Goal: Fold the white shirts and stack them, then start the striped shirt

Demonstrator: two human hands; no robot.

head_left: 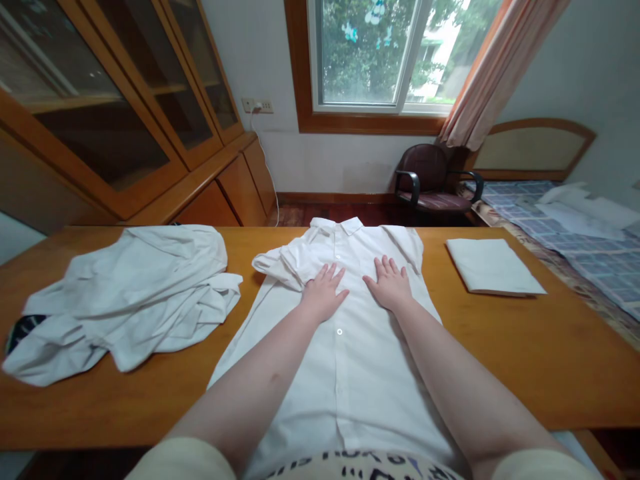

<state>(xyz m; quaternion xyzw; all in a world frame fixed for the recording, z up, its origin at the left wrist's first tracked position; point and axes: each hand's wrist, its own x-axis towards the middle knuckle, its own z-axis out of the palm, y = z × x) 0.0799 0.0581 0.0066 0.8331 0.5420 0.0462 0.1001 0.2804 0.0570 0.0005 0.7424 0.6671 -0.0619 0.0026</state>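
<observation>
Below the window (365,53), table (575,347) and shirt (340,380)

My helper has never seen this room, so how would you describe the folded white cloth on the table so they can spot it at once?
Go to the long wooden table and find the white shirt laid out in the middle, under the left hand and right hand. Look to the right of that shirt. The folded white cloth is the flat, neat rectangle there, unlike the spread shirt and the crumpled white heap on the table's other side.
</observation>
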